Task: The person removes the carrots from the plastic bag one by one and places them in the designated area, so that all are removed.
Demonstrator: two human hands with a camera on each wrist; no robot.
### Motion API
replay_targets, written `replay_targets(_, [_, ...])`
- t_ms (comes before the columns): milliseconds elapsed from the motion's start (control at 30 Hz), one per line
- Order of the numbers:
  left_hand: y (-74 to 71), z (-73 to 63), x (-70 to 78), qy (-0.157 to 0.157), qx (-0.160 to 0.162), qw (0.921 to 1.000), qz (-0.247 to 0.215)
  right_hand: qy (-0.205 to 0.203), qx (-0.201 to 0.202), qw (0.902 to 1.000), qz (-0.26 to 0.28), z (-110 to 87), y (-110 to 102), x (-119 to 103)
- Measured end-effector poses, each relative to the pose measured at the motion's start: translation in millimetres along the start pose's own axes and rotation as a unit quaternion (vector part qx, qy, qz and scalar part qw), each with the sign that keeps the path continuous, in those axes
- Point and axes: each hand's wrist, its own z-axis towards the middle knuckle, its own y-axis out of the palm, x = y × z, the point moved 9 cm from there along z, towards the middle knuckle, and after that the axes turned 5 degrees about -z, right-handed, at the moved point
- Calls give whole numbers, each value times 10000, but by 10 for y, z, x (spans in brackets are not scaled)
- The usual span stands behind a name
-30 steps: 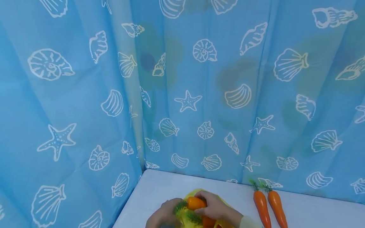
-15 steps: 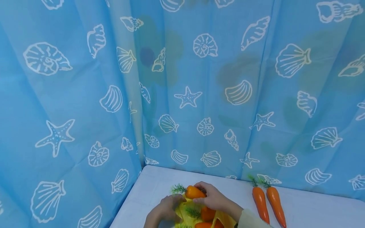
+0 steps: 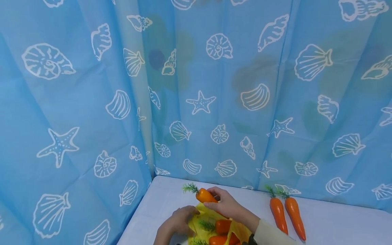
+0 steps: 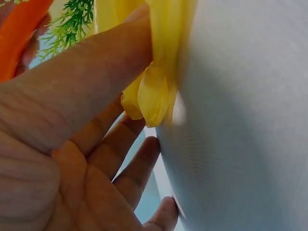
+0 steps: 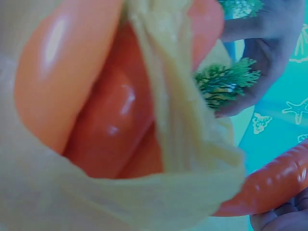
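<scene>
Above yellow plastic bag [image 5: 192,159]: artificial carrot [image 3: 204,195], my right hand [image 3: 225,203] curled round it, risen higher since half second ago, likely nearly out. Left hand [image 3: 182,220] pinches bag's edge; other carrots [image 3: 223,227] inside.

A blue shell-printed curtain [image 3: 196,78] hangs behind the white table [image 3: 166,195].

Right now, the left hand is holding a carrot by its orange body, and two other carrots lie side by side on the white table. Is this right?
Not quite: the head view shows the right hand holding that carrot; the left hand is at the yellow bag. The rest is correct.
</scene>
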Motion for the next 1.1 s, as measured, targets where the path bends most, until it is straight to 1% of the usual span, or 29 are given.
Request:
replay_targets(167, [4,-3,18,158,-92,9998,-12,-51,118,9999,67,-18,-78,-101])
replay_targets(300, [12,-5,-6,247,-112,9996,-17,-180,190,9993,252,-33,-160,-162])
replay_targets(467, [12,12,6,484,-62,9988,22,-209,327,9980,502,-58,-285,-185])
replay_targets(567, [26,36,12,582,-70,9982,84,-245,399,9974,544,-84,-361,-182])
replay_targets(633, [38,55,-15,532,-73,9985,63,-276,452,9974,485,-100,-412,-174])
replay_targets(700, [48,66,-47,483,-72,9988,44,-276,518,9974,418,-115,-461,-157])
replay_targets(800, [49,67,-62,490,-44,9988,14,-191,629,9975,277,-134,-542,-107])
replay_targets(833, [44,59,-45,536,-52,9985,32,-139,670,9974,243,-142,-569,-84])
replay_targets(1000, [43,38,-12,563,-51,9984,29,27,860,9962,164,-196,-722,55])
replay_targets(1100, [42,43,-17,545,-23,9985,65,2,939,9955,109,-245,-825,132])
